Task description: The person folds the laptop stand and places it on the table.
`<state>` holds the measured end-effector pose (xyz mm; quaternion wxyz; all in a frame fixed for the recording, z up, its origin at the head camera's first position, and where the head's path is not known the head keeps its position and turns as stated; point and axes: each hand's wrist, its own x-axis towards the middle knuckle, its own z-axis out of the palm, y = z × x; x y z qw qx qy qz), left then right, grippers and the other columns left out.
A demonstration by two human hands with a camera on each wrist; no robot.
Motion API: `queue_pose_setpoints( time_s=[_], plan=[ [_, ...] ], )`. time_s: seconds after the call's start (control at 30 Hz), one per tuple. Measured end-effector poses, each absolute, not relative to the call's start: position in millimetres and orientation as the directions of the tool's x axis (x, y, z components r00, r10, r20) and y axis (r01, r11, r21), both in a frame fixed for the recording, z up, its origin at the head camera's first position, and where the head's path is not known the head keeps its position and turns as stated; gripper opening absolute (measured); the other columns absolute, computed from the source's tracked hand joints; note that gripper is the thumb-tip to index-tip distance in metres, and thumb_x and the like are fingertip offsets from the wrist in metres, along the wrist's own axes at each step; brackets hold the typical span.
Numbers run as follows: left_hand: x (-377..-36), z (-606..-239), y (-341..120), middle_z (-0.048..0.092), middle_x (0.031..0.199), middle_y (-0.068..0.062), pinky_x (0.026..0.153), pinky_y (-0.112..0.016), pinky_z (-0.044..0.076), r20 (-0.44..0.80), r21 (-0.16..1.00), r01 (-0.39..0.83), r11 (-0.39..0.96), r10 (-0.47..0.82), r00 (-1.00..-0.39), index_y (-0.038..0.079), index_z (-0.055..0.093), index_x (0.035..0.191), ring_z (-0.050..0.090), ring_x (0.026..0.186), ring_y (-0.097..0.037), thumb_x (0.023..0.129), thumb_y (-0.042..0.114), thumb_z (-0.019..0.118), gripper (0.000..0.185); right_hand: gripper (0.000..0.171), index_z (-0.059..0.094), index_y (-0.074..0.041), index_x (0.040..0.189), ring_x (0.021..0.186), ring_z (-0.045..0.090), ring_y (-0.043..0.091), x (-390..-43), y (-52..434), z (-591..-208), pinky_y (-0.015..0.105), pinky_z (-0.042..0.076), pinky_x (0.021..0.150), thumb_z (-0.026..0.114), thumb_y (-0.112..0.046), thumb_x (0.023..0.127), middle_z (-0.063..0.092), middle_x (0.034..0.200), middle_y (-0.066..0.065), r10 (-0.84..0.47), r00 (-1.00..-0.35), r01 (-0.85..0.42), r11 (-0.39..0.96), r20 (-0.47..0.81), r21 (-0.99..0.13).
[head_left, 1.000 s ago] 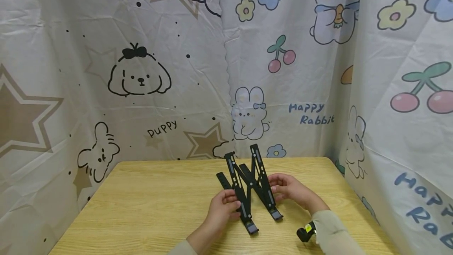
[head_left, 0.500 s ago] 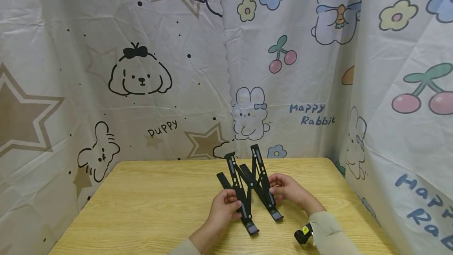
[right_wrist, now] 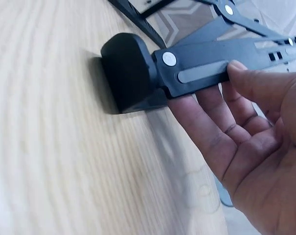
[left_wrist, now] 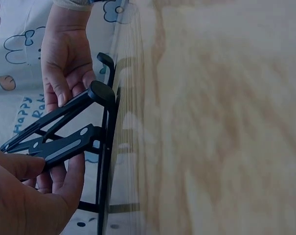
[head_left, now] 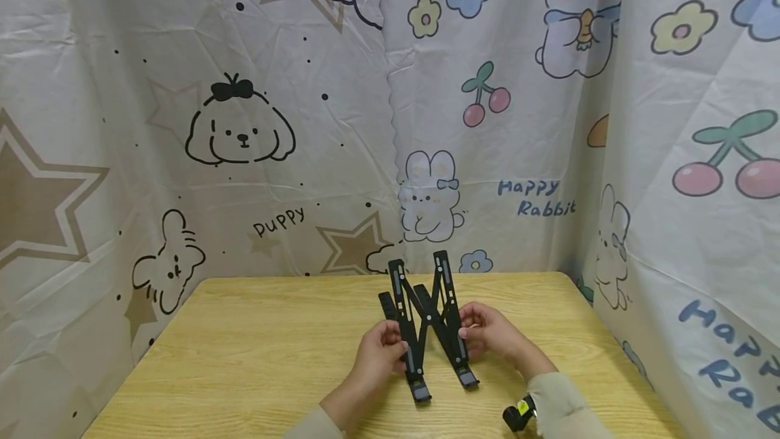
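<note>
I hold a black folding stand (head_left: 428, 320) on the table (head_left: 244, 358), near its far edge. My left hand (head_left: 378, 352) grips the stand's left bar, thumb on top. My right hand (head_left: 487, 334) pinches its right bar. The bars cross in a W, their two near feet resting on the table. Behind the stand hangs a cartoon curtain (head_left: 244, 120) with puppies, rabbits and cherries.

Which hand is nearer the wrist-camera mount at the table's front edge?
Right. The black mount sits at the right wrist, just behind the right hand gripping the folding stand; the left hand holds the stand's other side, farther away.
</note>
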<state>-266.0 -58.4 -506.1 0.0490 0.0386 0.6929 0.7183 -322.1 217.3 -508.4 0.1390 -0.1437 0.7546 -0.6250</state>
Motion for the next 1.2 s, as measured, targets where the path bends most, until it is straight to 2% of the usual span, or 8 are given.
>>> queue_pose_setpoints(
  time_s=[0.3,0.47,0.8,1.2],
  plan=[
    [-276,-507,-72,0.053,0.101,-0.01,0.066,-0.04,0.06,0.022,0.999,0.03,0.045,0.158,-0.987,-0.003,0.054,0.12,0.055,0.082,-0.018,0.095,-0.01,0.06,0.027,0.024,0.054,0.002,0.119,0.084,0.064,0.022,-308,194,-507,0.048,0.063,0.069,0.064,0.002,0.097,0.056,0.1,0.011,-0.293,-0.955,-0.008,0.183,-0.047,-0.983],
    [-280,-507,-80,0.055,0.101,-0.014,0.066,-0.042,0.061,0.04,0.996,0.053,0.074,0.175,-0.984,-0.004,0.056,0.12,0.057,0.082,-0.019,0.094,-0.012,0.058,0.027,0.025,0.053,0.002,0.119,0.083,0.064,0.022,-300,183,-506,0.048,0.062,0.068,0.063,0.003,0.097,0.056,0.1,0.011,-0.244,-0.968,0.011,0.183,-0.057,-0.983],
    [-290,-502,-93,0.057,0.102,-0.013,0.064,-0.037,0.058,0.021,0.986,0.051,0.159,0.185,-0.983,-0.001,0.058,0.12,0.058,0.085,-0.021,0.096,-0.009,0.058,0.025,0.025,0.051,0.004,0.116,0.079,0.064,0.022,-294,164,-506,0.05,0.062,0.064,0.064,0.005,0.095,0.054,0.097,0.009,-0.225,-0.973,0.014,0.127,-0.042,-0.992],
    [-294,-507,-97,0.058,0.102,-0.012,0.067,-0.041,0.06,0.015,0.987,0.044,0.157,0.179,-0.984,0.0,0.059,0.12,0.059,0.084,-0.02,0.097,-0.008,0.058,0.024,0.022,0.052,0.001,0.116,0.08,0.064,0.024,-292,156,-507,0.05,0.062,0.064,0.061,0.006,0.097,0.054,0.1,0.011,-0.21,-0.976,0.023,0.143,-0.054,-0.989]
  ],
)
